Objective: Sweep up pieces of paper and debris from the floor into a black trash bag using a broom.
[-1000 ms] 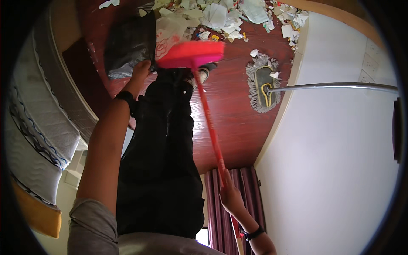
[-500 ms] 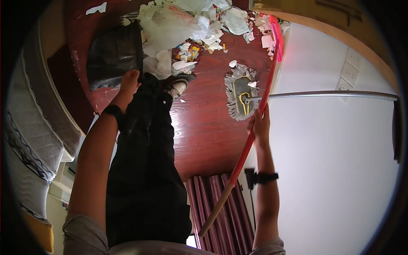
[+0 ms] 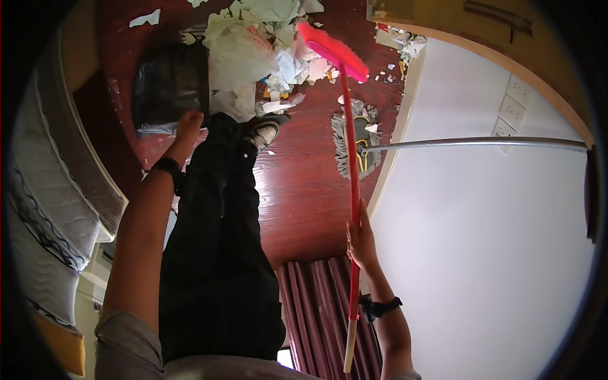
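Note:
My right hand is closed around the red shaft of a broom. The broom's bright pink-red head is over the right side of a heap of torn paper and plastic. My left hand, fingers curled, grips the near edge of a black plastic bag standing at the left of the heap. A crumpled whitish plastic bag lies between the black bag and the paper scraps.
A grey string mop lies by the right wall, its metal pole running to the right. More scraps sit near the wooden furniture. My shoe is beside the heap; mattresses are at the left, a purple curtain nearest me.
My right hand has drawn back toward me, and the broom head has swung left from the wall to the heap. Scraps by the wall have shifted left. My left hand has barely moved.

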Demonstrator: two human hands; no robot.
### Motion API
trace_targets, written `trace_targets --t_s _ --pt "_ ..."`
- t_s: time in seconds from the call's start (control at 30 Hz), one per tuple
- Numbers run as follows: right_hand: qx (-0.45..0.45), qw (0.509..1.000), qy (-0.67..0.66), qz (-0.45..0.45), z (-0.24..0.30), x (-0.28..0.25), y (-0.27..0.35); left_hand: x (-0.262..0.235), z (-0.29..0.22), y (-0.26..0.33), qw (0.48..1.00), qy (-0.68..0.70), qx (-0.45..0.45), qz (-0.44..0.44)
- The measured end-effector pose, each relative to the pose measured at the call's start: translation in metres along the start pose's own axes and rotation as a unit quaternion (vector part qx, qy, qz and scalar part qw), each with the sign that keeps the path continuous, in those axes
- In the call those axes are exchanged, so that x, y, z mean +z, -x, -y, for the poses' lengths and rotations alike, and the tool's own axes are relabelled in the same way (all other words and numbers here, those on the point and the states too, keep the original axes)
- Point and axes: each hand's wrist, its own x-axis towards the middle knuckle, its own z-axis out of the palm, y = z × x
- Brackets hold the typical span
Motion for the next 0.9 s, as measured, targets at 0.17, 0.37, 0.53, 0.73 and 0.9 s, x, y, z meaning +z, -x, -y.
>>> trace_targets --t_s 0.17,0.37,0.53,0.73,0.9 --pt "0.026 0.998 0.031 -0.037 0.043 0.02 -0.034 -0.001 -0.015 0.003 0.99 0.114 -0.079 0.0" --pt "-0.072 0.988 0.135 0.006 0.023 0.069 0.014 0.011 -0.035 0.004 0.981 0.18 -0.074 -0.016" --pt "-0.087 0.973 0.156 0.15 0.045 0.096 0.076 0.006 -0.04 0.01 0.985 0.16 -0.063 0.022" --pt "-0.128 0.913 0.296 0.25 0.066 0.119 0.082 -0.012 -0.02 0.009 0.994 0.028 -0.068 0.087" --pt "-0.111 0.964 0.15 0.187 0.082 0.1 0.101 -0.025 -0.001 0.006 0.998 0.032 -0.027 0.038"
